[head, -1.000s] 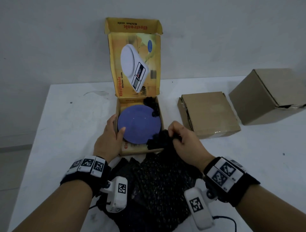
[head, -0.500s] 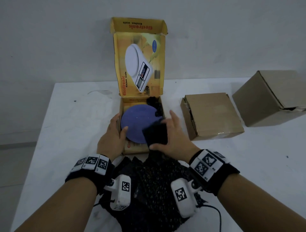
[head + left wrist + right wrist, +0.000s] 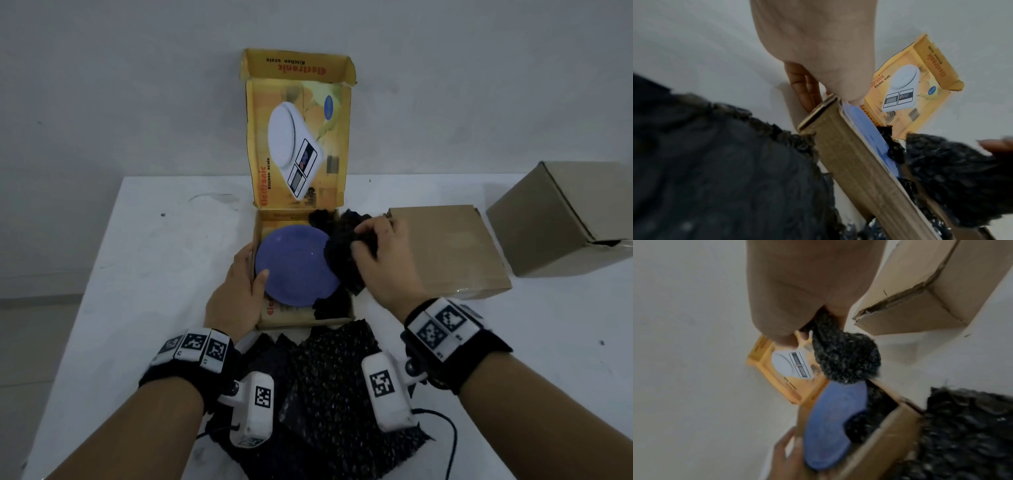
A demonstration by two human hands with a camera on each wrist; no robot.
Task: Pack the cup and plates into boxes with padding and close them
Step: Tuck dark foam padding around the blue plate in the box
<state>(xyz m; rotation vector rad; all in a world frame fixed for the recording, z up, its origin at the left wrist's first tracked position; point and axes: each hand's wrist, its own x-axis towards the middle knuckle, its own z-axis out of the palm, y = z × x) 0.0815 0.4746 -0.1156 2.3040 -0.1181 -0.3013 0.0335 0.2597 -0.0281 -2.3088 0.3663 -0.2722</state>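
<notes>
A blue plate (image 3: 294, 265) lies in the open yellow kitchen-scale box (image 3: 270, 315), whose lid (image 3: 298, 144) stands upright at the back. Black bubble wrap pieces sit in the box's right side and far corner (image 3: 322, 217). My left hand (image 3: 239, 291) holds the box's left wall, thumb tip on the plate's rim (image 3: 854, 102). My right hand (image 3: 380, 253) grips a crumpled piece of black bubble wrap (image 3: 346, 253) over the box's right edge; it hangs from my fingers above the plate (image 3: 846, 358). The plate (image 3: 830, 423) shows blue in the right wrist view.
A sheet of black bubble wrap (image 3: 329, 394) lies on the white table (image 3: 154, 257) in front of the box. A closed flat cardboard box (image 3: 445, 246) sits just right of my right hand. A bigger cardboard box (image 3: 561, 212) stands at the far right. The wall is behind.
My right hand has lifted the bubble wrap piece from the box's near right corner and carried it toward the far right side. The left hand stays on the box's left wall.
</notes>
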